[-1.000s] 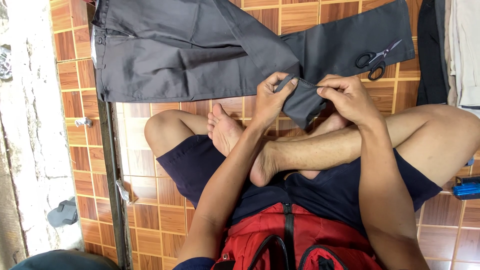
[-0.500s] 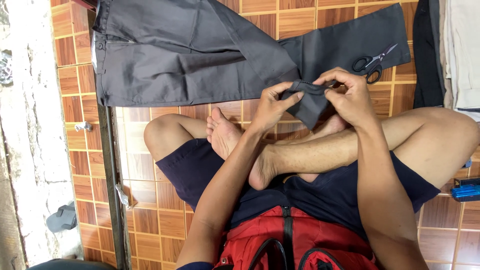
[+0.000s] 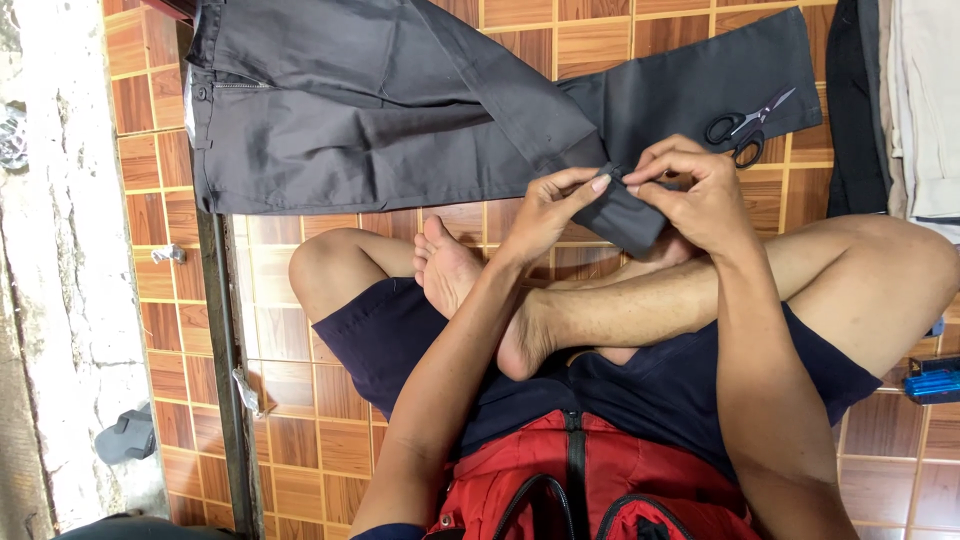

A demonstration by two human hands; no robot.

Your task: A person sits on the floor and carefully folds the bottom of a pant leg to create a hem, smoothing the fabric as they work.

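Note:
I sit cross-legged on a brown tiled floor. A pair of dark grey trousers [image 3: 380,110] lies spread in front of me. My left hand [image 3: 550,210] and my right hand [image 3: 695,190] both pinch the folded hem of one trouser leg, lifted just above my feet. The fingertips of both hands meet at the hem's edge. Black-handled scissors [image 3: 745,125] lie on the other trouser leg, just beyond my right hand.
More folded clothes, black and beige [image 3: 900,100], lie at the upper right. A blue object [image 3: 930,385] sits by my right knee. A metal door track [image 3: 225,350] and a rough concrete strip [image 3: 60,300] run along the left.
Both hands have lifted the trouser hem off the floor and drawn it closer together, the fingers now pinching its edge.

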